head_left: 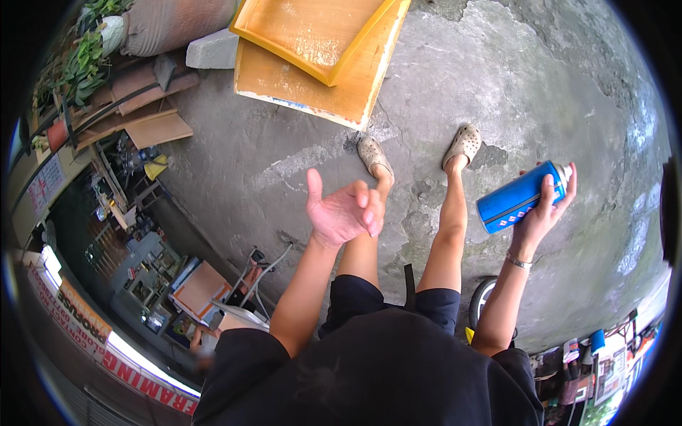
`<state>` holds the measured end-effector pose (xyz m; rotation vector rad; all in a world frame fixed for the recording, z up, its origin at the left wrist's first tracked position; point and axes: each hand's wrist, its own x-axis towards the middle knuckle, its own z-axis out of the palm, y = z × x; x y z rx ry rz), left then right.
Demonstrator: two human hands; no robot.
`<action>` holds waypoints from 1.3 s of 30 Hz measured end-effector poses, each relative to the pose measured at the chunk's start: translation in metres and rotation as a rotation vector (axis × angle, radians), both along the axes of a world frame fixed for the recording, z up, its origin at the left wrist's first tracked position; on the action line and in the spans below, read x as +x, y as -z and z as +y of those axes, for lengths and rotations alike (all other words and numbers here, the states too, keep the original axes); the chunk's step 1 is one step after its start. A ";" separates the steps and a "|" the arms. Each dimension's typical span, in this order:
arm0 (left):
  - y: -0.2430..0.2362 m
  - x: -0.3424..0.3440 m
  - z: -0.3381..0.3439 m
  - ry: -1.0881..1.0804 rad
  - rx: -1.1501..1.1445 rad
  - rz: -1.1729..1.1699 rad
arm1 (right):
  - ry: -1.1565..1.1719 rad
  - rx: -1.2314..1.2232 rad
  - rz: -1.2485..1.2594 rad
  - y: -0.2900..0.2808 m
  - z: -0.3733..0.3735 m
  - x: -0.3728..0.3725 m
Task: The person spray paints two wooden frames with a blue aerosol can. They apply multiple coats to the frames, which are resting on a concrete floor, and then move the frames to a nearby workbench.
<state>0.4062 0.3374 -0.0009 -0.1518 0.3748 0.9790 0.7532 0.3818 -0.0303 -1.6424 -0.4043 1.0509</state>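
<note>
My left hand (344, 213) is raised in front of me, palm turned up, thumb out and fingers loosely curled apart, holding nothing. My right hand (540, 220) grips a blue spray can (508, 202) tilted sideways, its nozzle end toward the right. Beyond my feet in beige clogs (462, 145) lies a wooden board (298, 92) with chipped white edges, and on it rests a yellow-rimmed wooden tray or frame (309, 35).
Weathered concrete floor (582, 113) surrounds me. At left are plants, a large pot (167, 21), a pale block (212, 53), stacked planks (156, 131) and a cluttered shopfront, with another person partly visible low down. A wheel (484, 298) is behind my right arm; more clutter sits lower right.
</note>
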 end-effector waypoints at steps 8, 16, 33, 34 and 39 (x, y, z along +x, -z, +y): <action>0.004 0.052 0.028 0.118 -0.023 0.129 | 0.037 0.132 -0.173 0.012 0.071 0.090; 0.084 0.023 -0.195 0.839 -0.032 1.809 | -0.423 0.081 -0.442 0.040 0.051 0.000; 0.107 0.027 -0.221 1.363 -0.265 2.051 | -0.501 0.244 -0.279 0.113 0.034 -0.168; 0.108 0.026 -0.221 1.357 -0.259 2.052 | -0.606 0.292 -0.315 0.107 0.014 -0.177; 0.108 0.021 -0.221 1.337 -0.221 2.061 | -0.777 0.201 -0.268 0.083 -0.037 -0.203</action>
